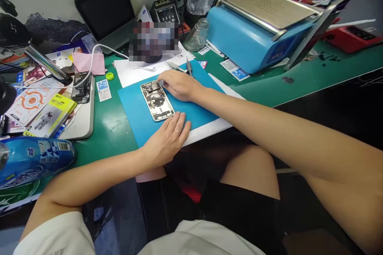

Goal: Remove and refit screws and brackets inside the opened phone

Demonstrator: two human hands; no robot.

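An opened phone (157, 101) with its inner parts showing lies on a blue mat (128, 107). Near its bottom end my left hand (167, 137) rests with fingers stretched out, the fingertips by the phone's lower right corner. My right hand (178, 84) is curled at the phone's upper right edge, closed round a small screwdriver (161, 82) whose round end shows between thumb and fingers. Behind the right hand lie a pair of pen-like tools (189, 67). What the screwdriver's tip touches is too small to tell.
A blue heating machine (239, 36) stands at the back right, beside a glass jar (197, 36). A dark tablet (104, 6) leans behind. On the left are a yellow battery box (50, 115), a white cable (93, 53) and a blue bag (36, 159).
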